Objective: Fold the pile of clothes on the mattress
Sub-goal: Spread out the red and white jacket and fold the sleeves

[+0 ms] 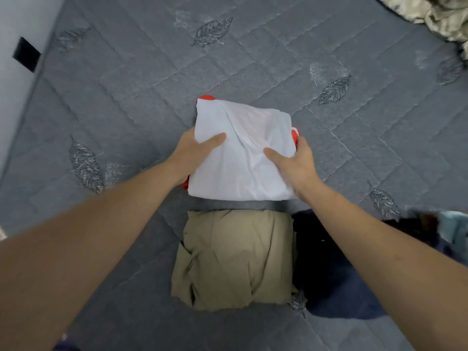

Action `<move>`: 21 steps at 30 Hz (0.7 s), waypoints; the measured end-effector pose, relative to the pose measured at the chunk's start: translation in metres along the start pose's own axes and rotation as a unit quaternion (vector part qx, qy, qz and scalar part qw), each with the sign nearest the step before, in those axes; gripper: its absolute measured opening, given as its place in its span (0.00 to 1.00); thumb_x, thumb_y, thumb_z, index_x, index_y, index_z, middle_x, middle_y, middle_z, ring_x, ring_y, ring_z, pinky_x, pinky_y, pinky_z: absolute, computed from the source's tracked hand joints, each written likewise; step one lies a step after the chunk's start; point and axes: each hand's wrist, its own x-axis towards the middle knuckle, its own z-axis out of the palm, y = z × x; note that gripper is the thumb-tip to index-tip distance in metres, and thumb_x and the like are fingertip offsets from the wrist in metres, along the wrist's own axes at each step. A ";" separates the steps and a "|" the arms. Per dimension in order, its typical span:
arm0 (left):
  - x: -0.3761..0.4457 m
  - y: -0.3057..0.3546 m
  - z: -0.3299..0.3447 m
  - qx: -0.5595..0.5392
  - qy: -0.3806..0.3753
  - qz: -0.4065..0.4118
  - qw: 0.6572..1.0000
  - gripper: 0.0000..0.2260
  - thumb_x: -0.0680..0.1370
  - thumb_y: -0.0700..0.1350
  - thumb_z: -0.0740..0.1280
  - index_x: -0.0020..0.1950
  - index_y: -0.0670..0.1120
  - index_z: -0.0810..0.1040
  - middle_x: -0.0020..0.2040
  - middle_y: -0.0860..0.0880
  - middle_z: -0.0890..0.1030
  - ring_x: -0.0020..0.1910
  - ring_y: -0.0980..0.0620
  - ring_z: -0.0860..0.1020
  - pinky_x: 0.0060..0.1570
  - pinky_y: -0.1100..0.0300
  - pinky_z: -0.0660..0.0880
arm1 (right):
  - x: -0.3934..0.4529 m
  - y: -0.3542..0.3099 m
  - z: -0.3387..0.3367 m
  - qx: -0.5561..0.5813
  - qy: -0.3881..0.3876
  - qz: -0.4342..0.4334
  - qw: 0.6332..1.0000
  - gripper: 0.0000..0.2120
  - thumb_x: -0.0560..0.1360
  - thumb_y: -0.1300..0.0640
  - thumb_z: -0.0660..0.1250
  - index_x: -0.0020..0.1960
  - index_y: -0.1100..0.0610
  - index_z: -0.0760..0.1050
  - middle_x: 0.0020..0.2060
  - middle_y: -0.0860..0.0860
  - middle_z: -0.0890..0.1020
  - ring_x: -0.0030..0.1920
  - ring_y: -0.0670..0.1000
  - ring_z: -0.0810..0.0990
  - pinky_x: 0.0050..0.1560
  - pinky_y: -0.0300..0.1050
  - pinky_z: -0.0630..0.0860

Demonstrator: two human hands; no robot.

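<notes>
At the upper right of the frame the crumpled patterned fabric [435, 13] is cut off; at the right edge the dark clothes [326, 262] and a pale blue item [454, 229] blur together.

Both bare forearms stretched forward and converging, left hand [195, 150] and right hand [293, 160] gripping opposite sides of a folded white garment [240, 153], thumbs on top, fingers hidden beneath its edges.
</notes>
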 end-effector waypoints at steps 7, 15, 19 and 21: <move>-0.124 -0.015 -0.019 0.014 0.020 -0.001 1.000 0.13 0.78 0.55 0.75 0.61 0.57 0.80 0.53 0.60 0.84 0.49 0.64 0.83 0.43 0.67 0.79 | -0.130 0.010 0.000 -0.097 0.014 -0.014 0.995 0.36 0.71 0.41 0.76 0.73 0.51 0.66 0.63 0.50 0.80 0.62 0.56 0.79 0.64 0.57 0.77; -0.218 -0.092 -0.006 0.126 -0.019 -0.048 0.991 0.34 0.72 0.65 0.74 0.74 0.56 0.68 0.66 0.58 0.77 0.67 0.51 0.77 0.65 0.48 0.74 | -0.246 0.074 -0.002 -0.274 0.023 -0.055 0.960 0.40 0.76 0.50 0.72 0.81 0.52 0.54 0.72 0.52 0.68 0.66 0.60 0.75 0.59 0.58 0.77; -0.228 -0.115 0.008 0.444 0.146 0.065 0.882 0.46 0.75 0.60 0.72 0.84 0.47 0.52 0.80 0.44 0.61 0.77 0.41 0.63 0.72 0.41 0.67 | -0.246 0.100 0.012 -0.440 0.066 -0.237 0.864 0.38 0.70 0.61 0.69 0.78 0.61 0.63 0.74 0.62 0.67 0.70 0.63 0.68 0.68 0.61 0.73; -0.234 -0.118 0.016 0.522 0.136 0.228 0.811 0.41 0.79 0.56 0.69 0.85 0.46 0.52 0.83 0.43 0.56 0.81 0.41 0.58 0.77 0.41 0.63 | -0.245 0.106 0.023 -0.447 0.040 -0.296 0.843 0.34 0.74 0.59 0.65 0.79 0.61 0.64 0.78 0.62 0.66 0.77 0.63 0.64 0.75 0.61 0.66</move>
